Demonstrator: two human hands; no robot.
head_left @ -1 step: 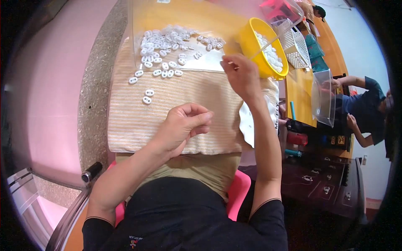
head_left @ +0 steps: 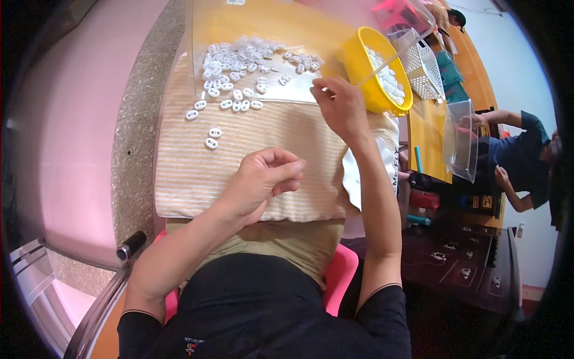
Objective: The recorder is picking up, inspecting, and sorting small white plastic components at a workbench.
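Note:
Over the front of a striped beige towel (head_left: 191, 179), my left hand (head_left: 263, 179) is held with its thumb pressed against curled fingers. Whatever may be between them is hidden. Farther off and to the right, my right hand (head_left: 342, 109) has thumb and fingertips drawn together beside the yellow basin (head_left: 359, 66); anything in the pinch is too small to tell. A heap of small white oval pieces (head_left: 233, 63), each with two holes, lies at the far left. Several lie loose on the towel, two of them (head_left: 213, 138) nearest my left hand.
White pieces (head_left: 387, 81) fill the yellow basin. A clear plastic panel (head_left: 192, 54) stands over the heap. Beyond the basin are a white perforated basket (head_left: 422, 69) and a pink bin (head_left: 397, 18). At the right a co-worker (head_left: 508, 152) is beside a clear box (head_left: 460, 140).
My right hand has shifted very slightly left. My left hand keeps its place and pose.

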